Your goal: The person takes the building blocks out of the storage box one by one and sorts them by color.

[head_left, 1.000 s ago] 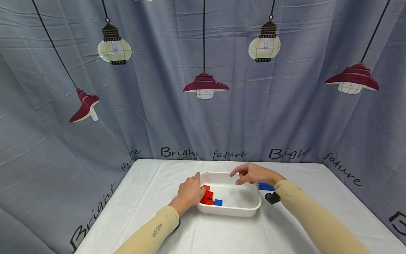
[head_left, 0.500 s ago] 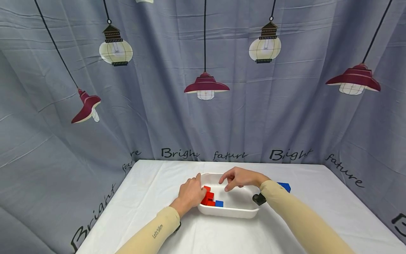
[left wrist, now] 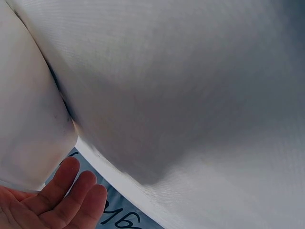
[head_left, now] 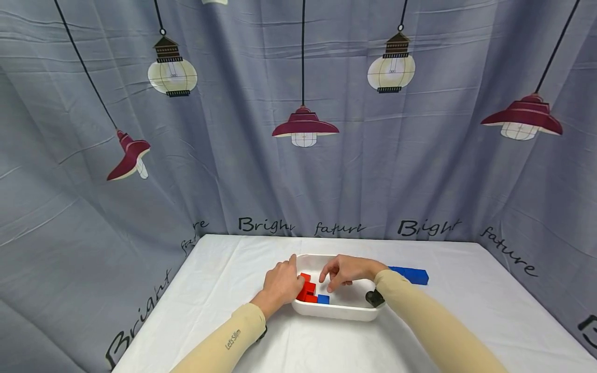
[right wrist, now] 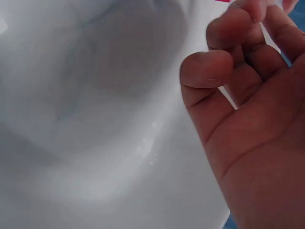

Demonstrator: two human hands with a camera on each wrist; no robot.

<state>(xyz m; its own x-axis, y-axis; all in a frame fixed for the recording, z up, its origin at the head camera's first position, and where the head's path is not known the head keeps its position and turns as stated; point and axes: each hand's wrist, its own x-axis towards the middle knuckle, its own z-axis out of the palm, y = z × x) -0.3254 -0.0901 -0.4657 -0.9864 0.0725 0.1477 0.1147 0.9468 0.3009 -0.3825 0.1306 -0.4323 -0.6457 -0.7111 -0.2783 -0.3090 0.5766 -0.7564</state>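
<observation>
A white plastic tub stands on the table. Its left rim is held by my left hand, with the thumb side over the edge. In the left wrist view the fingers lie outside, beside the wall. Several red blocks sit together in the left end, partly hidden by that hand. Close to them lies a small blue block. My right hand hovers inside the tub, thumb and forefinger apart above the blue block, holding nothing. The right wrist view shows its other fingers loosely bent.
A long blue object lies on the table behind the right forearm, partly covered by it. A black wrist device hangs under the right wrist near the tub's front right corner. White cloth covers the table; a grey-blue curtain hangs behind.
My right hand has moved left and down, from the tub's right rim to over its middle near the blue block. My left hand has stayed on the left rim.
</observation>
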